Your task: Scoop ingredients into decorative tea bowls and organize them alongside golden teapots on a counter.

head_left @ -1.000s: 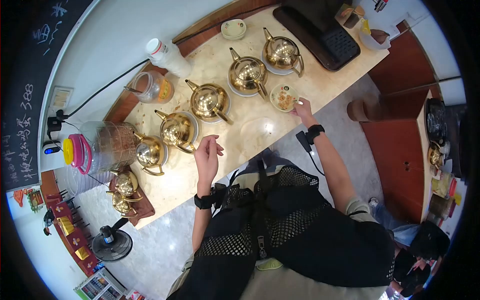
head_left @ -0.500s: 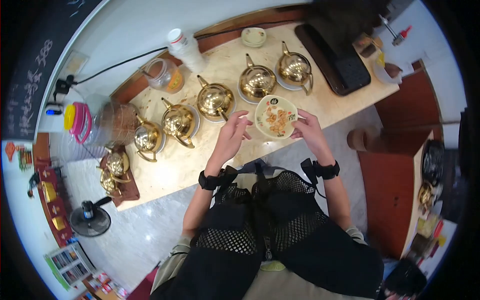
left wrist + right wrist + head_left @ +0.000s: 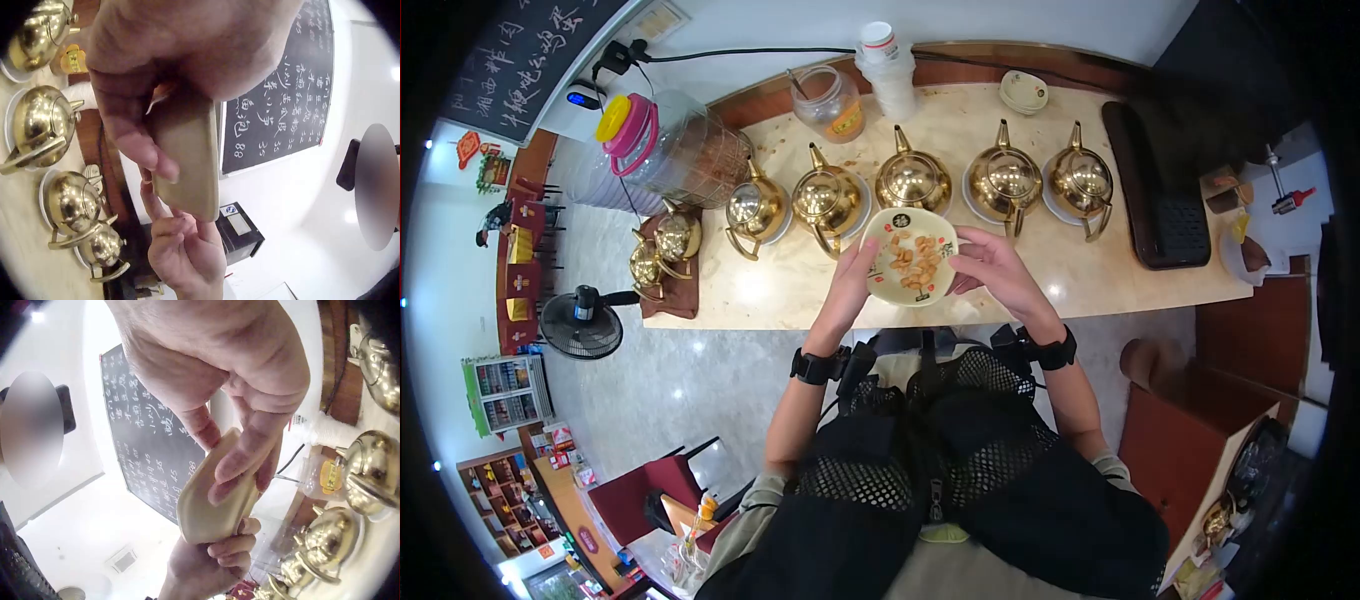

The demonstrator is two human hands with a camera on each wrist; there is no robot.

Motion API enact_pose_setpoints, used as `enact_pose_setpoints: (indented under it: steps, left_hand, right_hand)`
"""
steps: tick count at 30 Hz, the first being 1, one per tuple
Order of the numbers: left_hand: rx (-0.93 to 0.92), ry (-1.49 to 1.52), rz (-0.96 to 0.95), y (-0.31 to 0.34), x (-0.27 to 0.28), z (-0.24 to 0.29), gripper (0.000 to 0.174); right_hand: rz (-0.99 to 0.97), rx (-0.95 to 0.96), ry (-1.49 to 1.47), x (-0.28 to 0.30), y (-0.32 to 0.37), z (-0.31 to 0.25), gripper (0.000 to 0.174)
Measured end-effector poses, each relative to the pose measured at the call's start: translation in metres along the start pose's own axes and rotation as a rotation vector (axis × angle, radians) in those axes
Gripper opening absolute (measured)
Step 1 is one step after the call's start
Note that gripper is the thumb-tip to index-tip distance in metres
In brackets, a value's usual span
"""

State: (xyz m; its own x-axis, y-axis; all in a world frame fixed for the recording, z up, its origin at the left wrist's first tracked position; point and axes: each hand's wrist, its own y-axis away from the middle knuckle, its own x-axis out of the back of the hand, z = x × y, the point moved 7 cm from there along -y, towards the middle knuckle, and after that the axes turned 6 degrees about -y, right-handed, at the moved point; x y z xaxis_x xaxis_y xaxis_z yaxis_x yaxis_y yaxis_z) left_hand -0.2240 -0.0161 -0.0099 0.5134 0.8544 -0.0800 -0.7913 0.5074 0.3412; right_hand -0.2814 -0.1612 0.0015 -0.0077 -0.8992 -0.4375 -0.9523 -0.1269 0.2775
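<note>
A small cream dish with printed characters is held level by both hands in front of the body, over the counter's near edge. Small orange-brown pieces lie scattered in it. My left hand grips its left side, thumb at the rim and fingers underneath. On the opposite side my right hand pinches the rim, its fingers under the dish in the right wrist view. Just beyond the dish, gold teapots stand in a row on white saucers.
On the counter stand a black tray at right, stacked small dishes, a jar, plastic cups and a large container with a pink lid. Two smaller teapots sit on a brown cloth at left.
My right hand has brought the dish from the counter's right side toward the middle, in front of the body. My left hand, empty a second ago, now grips its other side. The view has turned.
</note>
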Motion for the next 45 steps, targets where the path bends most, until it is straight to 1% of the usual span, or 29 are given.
enact_pose_setpoints:
  steps: [1,2,3,5,8,10,11,12,13,14,16,21,23,25,27,29,31,32,35,36,38,39,41,45]
  left_hand:
    - [-0.005,0.033,0.037,-0.001,0.009,0.0,0.037]
    - [0.011,0.002,0.112,-0.001,0.023,-0.001,0.037]
    - [0.015,0.008,0.114,-0.001,0.033,-0.001,0.037]
    - [-0.031,0.116,0.212,-0.003,0.063,0.003,0.038]
    - [-0.108,0.206,0.327,-0.012,0.105,0.017,0.036]
    - [-0.09,0.155,0.342,-0.022,0.135,0.028,0.036]
    - [-0.089,0.122,0.348,-0.03,0.15,0.034,0.036]
    - [-0.088,0.122,0.331,-0.04,0.163,0.041,0.036]
    - [-0.114,0.069,0.322,-0.051,0.175,0.051,0.037]
    - [-0.143,0.019,0.314,-0.063,0.185,0.06,0.037]
    - [-0.173,-0.01,0.283,-0.092,0.202,0.074,0.037]
    - [-0.263,-0.123,0.238,-0.184,0.236,0.092,0.035]
    - [-0.207,-0.168,0.276,-0.214,0.24,0.09,0.035]
    - [-0.21,-0.196,0.274,-0.241,0.241,0.088,0.034]
    - [-0.261,-0.287,0.311,-0.262,0.241,0.086,0.033]
    - [-0.274,-0.346,0.288,-0.272,0.232,0.086,0.034]
    - [-0.327,-0.519,0.384,-0.273,0.227,0.094,0.033]
    - [-0.324,-0.52,0.372,-0.273,0.223,0.097,0.033]
    - [-0.495,-0.929,0.462,-0.266,0.21,0.116,0.027]
    - [-0.492,-0.929,0.461,-0.264,0.207,0.116,0.027]
    - [-0.524,-1.127,0.441,-0.266,0.194,0.121,0.026]
    - [-0.53,-1.134,0.436,-0.267,0.191,0.123,0.026]
    - [-0.583,-1.272,0.411,-0.265,0.177,0.122,0.026]
    - [-0.637,-1.336,0.385,-0.257,0.167,0.121,0.027]
  right_hand:
    - [-0.017,-0.033,0.008,-0.003,-0.003,0.001,0.036]
    - [-0.017,-0.035,0.009,-0.003,-0.005,0.002,0.036]
    - [-0.016,-0.02,0.022,-0.003,-0.007,0.003,0.034]
    - [-0.02,-0.011,0.037,-0.001,-0.011,0.006,0.032]
    - [0.043,-0.035,0.023,0.009,-0.011,0.015,0.029]
    - [0.161,-0.05,0.001,0.019,-0.006,0.023,0.027]
    - [0.175,-0.044,-0.001,0.021,-0.003,0.027,0.027]
    - [0.238,-0.038,-0.036,0.025,0.0,0.032,0.026]
    - [0.301,-0.029,-0.069,0.027,0.003,0.036,0.026]
    - [0.315,-0.022,-0.064,0.025,0.005,0.038,0.026]
    - [0.426,-0.014,-0.104,0.023,0.009,0.042,0.026]
    - [0.561,0.024,-0.097,-0.003,0.0,0.042,0.026]
    - [0.604,0.045,-0.096,-0.013,-0.003,0.043,0.026]
    - [0.645,0.037,-0.071,-0.021,-0.006,0.048,0.027]
    - [0.672,0.027,-0.087,-0.026,-0.006,0.056,0.028]
    - [0.698,0.012,-0.106,-0.028,-0.002,0.065,0.028]
    - [0.733,-0.017,-0.132,-0.027,0.002,0.076,0.028]
    - [0.744,-0.018,-0.136,-0.027,0.004,0.079,0.028]
    - [0.744,-0.019,-0.131,-0.022,0.006,0.078,0.028]
    - [0.739,-0.012,-0.121,-0.021,0.005,0.076,0.027]
    - [0.731,0.007,-0.118,-0.017,-0.002,0.071,0.027]
    - [0.716,0.015,-0.097,-0.015,-0.005,0.07,0.027]
    - [0.713,0.022,-0.084,-0.013,-0.008,0.07,0.027]
    - [0.709,0.039,-0.11,-0.011,-0.012,0.079,0.026]
